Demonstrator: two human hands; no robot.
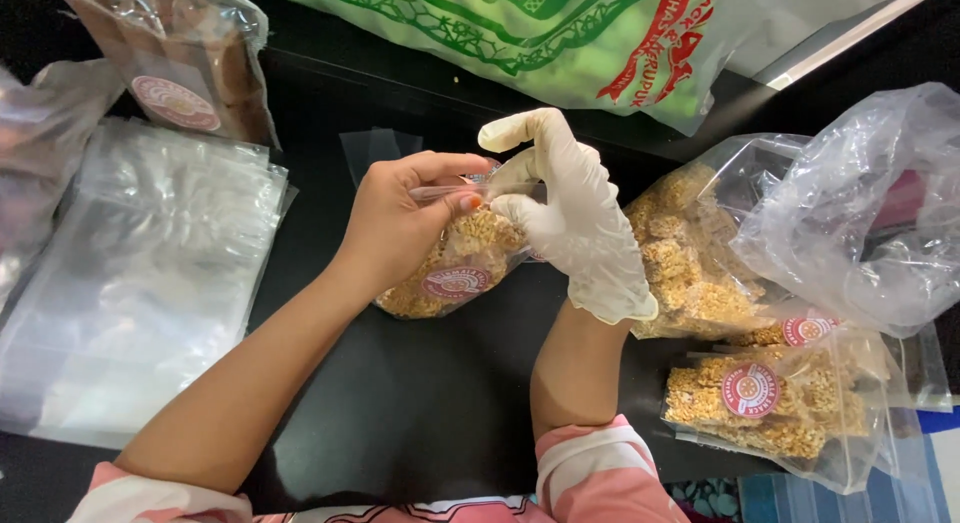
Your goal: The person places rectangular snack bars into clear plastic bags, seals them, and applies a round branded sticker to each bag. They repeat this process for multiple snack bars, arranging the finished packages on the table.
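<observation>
**Both hands on one snack pouch at mid-worktop**

Your left hand (400, 218), bare, and your right hand (570, 208), in a white glove, meet over a clear snack pouch (455, 268) of golden puffed clusters with a round red-and-white sticker. Each grip is closed on the pouch's top strip, thumb and fingers pinching it from either side; the pouch's lower end rests on the black worktop (420, 403).

Room to move: the open stretch of worktop lies between your forearms and toward you, down to the near edge. To your left, a stack of empty clear bags (140, 283) runs close beside your left forearm. To your right, filled pouches sit just beside your gloved wrist. Beyond your hands, a big green-printed sack (560, 38) closes off the far side.

Count: one pouch in hand; at least two sealed stickered pouches (765, 403) overlapping at the right; one large open bag of the same clusters (690, 253) behind them; one crumpled clear plastic bag (870, 213) over that; one pouch of darker snacks (185, 63) at the far left. How many empty bags the stack holds cannot be told.
</observation>
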